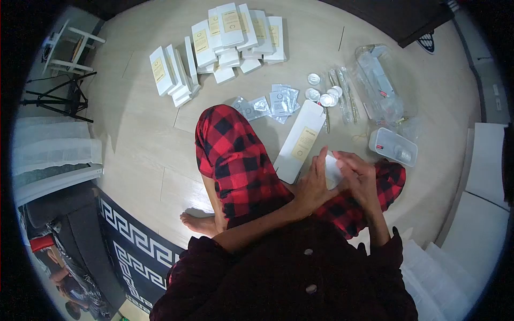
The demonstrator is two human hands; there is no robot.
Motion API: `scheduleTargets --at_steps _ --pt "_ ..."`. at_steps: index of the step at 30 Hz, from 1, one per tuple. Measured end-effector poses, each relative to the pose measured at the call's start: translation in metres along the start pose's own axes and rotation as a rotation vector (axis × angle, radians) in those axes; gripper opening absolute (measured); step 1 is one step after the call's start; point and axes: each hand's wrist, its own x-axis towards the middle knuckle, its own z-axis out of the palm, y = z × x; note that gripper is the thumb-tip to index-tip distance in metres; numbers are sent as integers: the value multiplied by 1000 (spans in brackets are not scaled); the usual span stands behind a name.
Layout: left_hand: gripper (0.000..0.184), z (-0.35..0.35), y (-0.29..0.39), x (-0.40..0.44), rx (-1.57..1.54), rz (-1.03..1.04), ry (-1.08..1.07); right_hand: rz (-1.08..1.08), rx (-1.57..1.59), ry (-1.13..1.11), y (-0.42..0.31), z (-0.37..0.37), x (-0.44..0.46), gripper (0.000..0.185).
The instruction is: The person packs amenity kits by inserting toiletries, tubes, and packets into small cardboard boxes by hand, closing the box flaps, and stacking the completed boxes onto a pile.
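Between my two hands, over my lap, is a small white piece (332,172), perhaps paper or card. My left hand (315,184) grips it from the left side, fingers pointing up. On the other side my right hand (360,174) has its fingers bent around the piece's right edge. Just left of my hands a long white box (303,140) with a cream label lies on the floor. Flat clear and silver packets (282,101) lie beyond my knee. Round silver discs (328,100) lie near the box's far end, beside long plastic-wrapped gold items (347,96).
Stacks of white labelled boxes (231,27) stand at the back. A clear plastic container (381,85) and a smaller tub (393,145) sit to the right. A black tripod (59,99) and patterned rug (134,235) are left. Another person (69,283) is at the lower left.
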Motion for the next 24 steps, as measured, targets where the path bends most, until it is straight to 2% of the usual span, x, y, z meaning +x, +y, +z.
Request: scheduleTargets --at_steps 1,2,4,5,7,8,10,13,17,19,21,23,24 --pt "97 1 -2 0 -36 4 19 -131 -84 11 -2 3 -2 26" --pt "97 1 -9 1 -37 6 18 -131 -86 13 -4 5 -4 26" --pt "71 -5 -20 8 -60 325 159 -107 -32 45 -5 8 -6 28" --pt "71 -8 -27 10 -61 325 154 -103 -32 48 -3 10 -10 28" --pt "45 -23 -30 16 -389 102 -84 147 360 222 6 19 -14 22" --pt "45 -26 -30 17 -387 97 -77 147 364 214 11 22 -14 22" --pt "30 -30 -30 21 -755 -17 -131 178 395 219 18 24 -11 19" --pt "31 -29 -26 23 -897 -28 -115 205 441 192 22 21 0 19" --pt "30 -51 -21 27 -882 -40 -101 140 455 291 4 27 19 21" --pt "35 -71 -18 28 -608 -73 -252 230 628 657 -9 22 41 27" --pt "38 -84 -22 28 -645 -76 -184 141 651 664 -22 29 57 30" --pt "33 -110 -30 36 -178 45 165 53 673 672 -29 29 63 33" --pt "29 -128 -36 48 -112 23 394 44 628 674 -31 25 63 34"
